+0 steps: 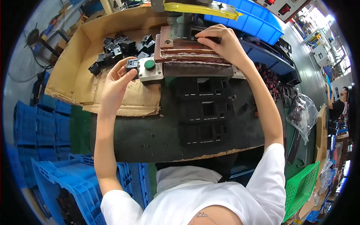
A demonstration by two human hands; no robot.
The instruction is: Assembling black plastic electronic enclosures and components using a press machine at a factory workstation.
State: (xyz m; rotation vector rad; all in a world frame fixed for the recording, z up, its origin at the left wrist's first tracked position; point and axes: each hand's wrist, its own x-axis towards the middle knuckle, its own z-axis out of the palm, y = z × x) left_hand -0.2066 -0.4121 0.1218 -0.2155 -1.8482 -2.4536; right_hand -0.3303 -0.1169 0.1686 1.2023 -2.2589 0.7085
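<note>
My left hand (114, 80) holds a small black plastic part (131, 64) between thumb and fingers, right beside a grey button box with a green push button (149, 65). My right hand (222, 44) reaches onto the press fixture (176, 45), its fingertips pinching a black part (202, 36) seated on the brown metal plate. Behind my left hand, a pile of similar black parts (120, 48) lies in an open cardboard box (75, 71).
Several flat black panels (204, 110) lie in a column on the dark rubber-covered bench (150, 135). Blue crates (48, 127) stack at the left, a blue bin (255, 18) sits behind the press, and a green basket (300, 187) and a clear plastic bag (302, 112) are at the right.
</note>
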